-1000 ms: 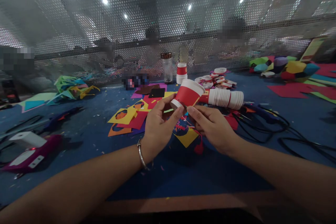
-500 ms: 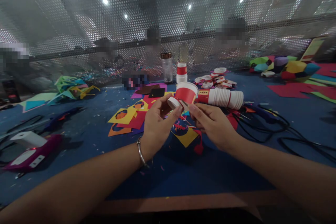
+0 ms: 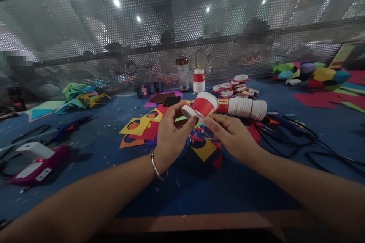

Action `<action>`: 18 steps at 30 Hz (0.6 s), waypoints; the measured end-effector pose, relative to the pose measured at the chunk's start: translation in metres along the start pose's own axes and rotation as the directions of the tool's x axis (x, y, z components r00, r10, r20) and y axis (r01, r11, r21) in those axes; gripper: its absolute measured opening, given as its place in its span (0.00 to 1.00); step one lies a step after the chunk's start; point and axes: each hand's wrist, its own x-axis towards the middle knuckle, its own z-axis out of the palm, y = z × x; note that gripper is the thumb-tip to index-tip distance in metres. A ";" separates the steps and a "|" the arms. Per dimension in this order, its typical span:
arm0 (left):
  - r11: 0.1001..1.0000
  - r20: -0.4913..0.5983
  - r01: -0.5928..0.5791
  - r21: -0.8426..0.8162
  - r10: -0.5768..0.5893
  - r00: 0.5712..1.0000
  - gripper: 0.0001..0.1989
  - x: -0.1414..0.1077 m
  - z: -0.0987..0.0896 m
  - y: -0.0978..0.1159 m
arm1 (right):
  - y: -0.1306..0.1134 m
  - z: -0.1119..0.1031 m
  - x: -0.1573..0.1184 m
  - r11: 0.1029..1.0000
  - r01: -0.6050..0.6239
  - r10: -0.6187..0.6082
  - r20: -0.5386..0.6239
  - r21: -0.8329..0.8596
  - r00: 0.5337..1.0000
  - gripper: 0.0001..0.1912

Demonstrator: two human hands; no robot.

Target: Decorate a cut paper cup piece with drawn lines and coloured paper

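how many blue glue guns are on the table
2: one glue gun at left, behind the magenta power strip; the other glue gun lies to the right of the right hand. Others may be hidden.

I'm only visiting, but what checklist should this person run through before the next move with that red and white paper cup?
1. Cup secured: ok; the left hand grips the red and white paper cup at its white base end.
2. Cup level: not ok; it is tilted.
3. What the right hand pinches beside the cup: cannot tell; too small and dim.
4. Surface below free of scraps: not ok; a cut yellow paper sheet lies there.
5. Tall clear bottle with a brown lid standing upright: ok.
6. Black cable clear of the right forearm: cannot tell.
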 end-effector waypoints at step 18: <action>1.000 0.079 0.023 -0.001 -0.023 0.997 0.22 -0.009 0.007 0.006 | 0.000 -0.001 -0.002 0.992 0.038 -0.043 -0.043 -0.124 0.998 0.27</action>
